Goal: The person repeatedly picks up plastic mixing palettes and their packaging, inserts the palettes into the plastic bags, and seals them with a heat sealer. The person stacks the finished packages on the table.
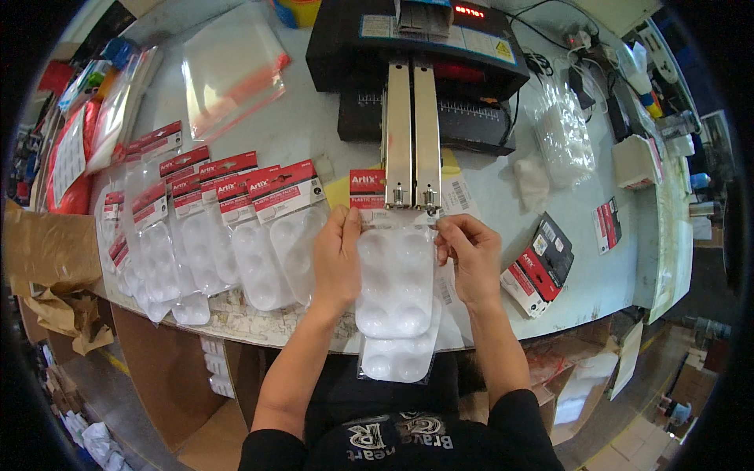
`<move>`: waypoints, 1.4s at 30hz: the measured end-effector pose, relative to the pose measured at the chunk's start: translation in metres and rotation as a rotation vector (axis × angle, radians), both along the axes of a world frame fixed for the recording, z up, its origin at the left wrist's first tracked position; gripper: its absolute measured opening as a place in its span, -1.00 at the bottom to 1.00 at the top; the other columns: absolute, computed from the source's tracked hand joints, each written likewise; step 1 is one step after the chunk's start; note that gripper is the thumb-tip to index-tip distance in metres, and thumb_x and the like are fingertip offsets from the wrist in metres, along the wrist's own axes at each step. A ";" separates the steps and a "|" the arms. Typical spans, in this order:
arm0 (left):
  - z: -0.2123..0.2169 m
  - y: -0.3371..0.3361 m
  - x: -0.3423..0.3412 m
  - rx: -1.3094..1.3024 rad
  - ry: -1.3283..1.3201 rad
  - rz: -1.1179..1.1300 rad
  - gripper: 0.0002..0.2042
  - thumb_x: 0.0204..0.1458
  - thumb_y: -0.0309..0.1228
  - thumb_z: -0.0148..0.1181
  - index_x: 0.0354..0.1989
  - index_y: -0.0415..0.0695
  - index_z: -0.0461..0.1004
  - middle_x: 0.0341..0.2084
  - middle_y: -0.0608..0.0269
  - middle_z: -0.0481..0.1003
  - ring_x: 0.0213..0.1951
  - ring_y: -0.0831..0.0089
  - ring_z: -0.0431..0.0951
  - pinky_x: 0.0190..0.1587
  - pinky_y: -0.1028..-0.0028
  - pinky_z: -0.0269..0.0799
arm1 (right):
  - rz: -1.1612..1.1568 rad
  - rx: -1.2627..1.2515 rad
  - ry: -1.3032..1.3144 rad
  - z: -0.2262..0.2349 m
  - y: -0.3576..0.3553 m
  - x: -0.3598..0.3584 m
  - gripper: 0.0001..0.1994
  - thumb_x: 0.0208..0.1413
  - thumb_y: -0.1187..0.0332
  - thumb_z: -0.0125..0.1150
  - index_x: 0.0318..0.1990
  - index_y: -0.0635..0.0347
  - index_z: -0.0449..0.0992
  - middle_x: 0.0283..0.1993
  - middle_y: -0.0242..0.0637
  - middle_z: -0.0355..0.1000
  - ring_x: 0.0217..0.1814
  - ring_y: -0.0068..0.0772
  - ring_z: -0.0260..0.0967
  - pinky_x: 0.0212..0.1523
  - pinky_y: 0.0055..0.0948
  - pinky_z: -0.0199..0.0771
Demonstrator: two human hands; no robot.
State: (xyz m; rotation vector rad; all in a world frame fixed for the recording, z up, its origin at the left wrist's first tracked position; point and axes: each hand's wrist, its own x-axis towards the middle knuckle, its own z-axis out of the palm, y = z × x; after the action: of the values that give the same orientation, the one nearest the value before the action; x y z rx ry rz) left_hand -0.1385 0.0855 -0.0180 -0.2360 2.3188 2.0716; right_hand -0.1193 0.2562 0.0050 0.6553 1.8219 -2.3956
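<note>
Currently both hands, left hand [336,259] and right hand [470,255], fingers pinching the bagged white plastic palette [395,282] top corners under the sealer arm [412,133]; light, stiff, slippery film.

sleeves: black, pushed above elbows | shirt: black, light print

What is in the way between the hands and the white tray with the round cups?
Nothing visible. The left hand and right hand already grip the bagged white palette tray by its top corners, right below the metal bars of the black machine. No other thing sits between them.
</note>
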 end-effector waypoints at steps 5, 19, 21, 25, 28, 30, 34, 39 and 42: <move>-0.001 -0.003 -0.003 -0.042 0.054 -0.045 -0.69 0.25 -0.28 -0.14 -0.46 -0.25 0.25 -0.62 0.22 0.28 -0.51 0.48 0.23 -0.36 0.50 0.22 | 0.012 -0.036 0.077 -0.005 0.004 0.000 -0.86 0.07 0.44 0.16 -0.38 0.38 0.52 -0.52 -0.28 0.42 -0.60 -0.61 0.27 -0.56 -0.60 0.28; 0.046 -0.095 -0.004 -1.122 0.188 0.128 -0.70 0.10 -0.29 0.02 -0.02 -0.12 0.38 -0.07 -0.02 0.36 0.00 0.09 0.35 -0.03 0.18 0.27 | 0.309 1.507 -0.176 0.018 0.128 0.065 0.14 -0.43 -0.04 0.48 0.31 0.32 0.00 0.40 0.00 -0.06 0.46 -0.10 -0.18 0.30 -0.07 -0.18; 0.037 -0.095 0.006 -1.475 0.311 0.140 -0.54 0.04 -0.26 0.12 0.14 -0.06 0.31 0.17 -0.04 0.20 0.20 0.13 0.21 0.13 0.14 0.19 | 0.331 1.501 -0.095 0.004 0.143 0.073 0.17 -0.48 -0.10 0.47 0.32 0.31 0.00 0.42 -0.02 -0.10 0.48 -0.12 -0.21 0.29 -0.05 -0.18; 0.018 -0.086 0.037 -1.315 0.315 -0.470 -0.43 -0.09 -0.27 0.26 0.18 0.15 0.28 0.28 0.28 0.11 0.33 0.26 0.01 0.27 0.16 0.00 | 0.335 1.525 -0.089 -0.008 0.153 0.077 0.13 -0.47 -0.10 0.46 0.32 0.24 0.04 0.41 -0.09 -0.07 0.47 -0.16 -0.17 0.28 -0.10 -0.13; 0.036 -0.131 0.027 -1.330 0.118 -0.511 -0.48 -0.08 -0.27 0.24 0.14 0.19 0.33 0.28 0.37 0.13 0.36 0.25 -0.05 0.29 0.12 -0.11 | 0.315 1.503 -0.058 0.001 0.155 0.071 0.03 -0.43 -0.03 0.47 0.28 0.21 0.14 0.37 -0.11 0.03 0.43 -0.18 -0.07 0.26 -0.15 -0.08; 0.049 -0.154 0.020 -1.416 0.109 -0.504 -0.50 -0.09 -0.30 0.25 0.11 0.16 0.36 0.27 0.34 0.14 0.35 0.24 -0.04 0.28 0.12 -0.10 | 0.286 1.481 -0.028 0.006 0.153 0.069 -0.07 -0.38 0.04 0.47 0.23 0.20 0.23 0.33 -0.13 0.11 0.41 -0.21 0.00 0.25 -0.21 -0.03; 0.048 -0.123 0.030 -1.325 0.180 -0.287 -0.61 -0.14 -0.35 0.30 -0.05 0.01 0.46 0.16 0.11 0.27 0.25 0.15 0.15 0.22 0.14 0.00 | 0.182 1.492 0.003 0.006 0.142 0.073 -0.24 -0.35 0.15 0.47 0.11 0.22 0.37 0.20 -0.14 0.30 0.32 -0.21 0.15 0.20 -0.30 0.05; 0.021 -0.023 0.066 -0.681 0.247 -0.264 -0.76 -0.20 -0.34 0.36 -0.38 -0.14 0.46 -0.21 0.16 0.37 -0.15 0.21 0.36 -0.06 0.26 0.16 | 0.128 1.603 -0.079 0.018 0.119 0.080 -0.39 -0.32 0.26 0.48 -0.02 0.26 0.44 -0.07 -0.18 0.49 -0.06 -0.29 0.46 0.06 -0.35 0.26; 0.034 -0.013 0.073 -0.774 0.321 -0.133 -0.82 -0.18 -0.42 0.31 -0.43 -0.16 0.45 -0.22 0.16 0.40 -0.17 0.17 0.36 -0.14 0.30 0.19 | -0.021 1.147 -0.099 0.053 0.100 0.070 -0.49 -0.22 0.35 0.44 -0.05 0.27 0.42 -0.24 -0.18 0.50 -0.28 -0.49 0.45 -0.19 -0.43 0.42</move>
State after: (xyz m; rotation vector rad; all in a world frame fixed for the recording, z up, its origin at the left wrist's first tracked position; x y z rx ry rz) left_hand -0.0653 0.0724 0.0157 0.2607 3.1160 1.1246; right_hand -0.0489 0.3557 0.0583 0.7801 3.0060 -1.0585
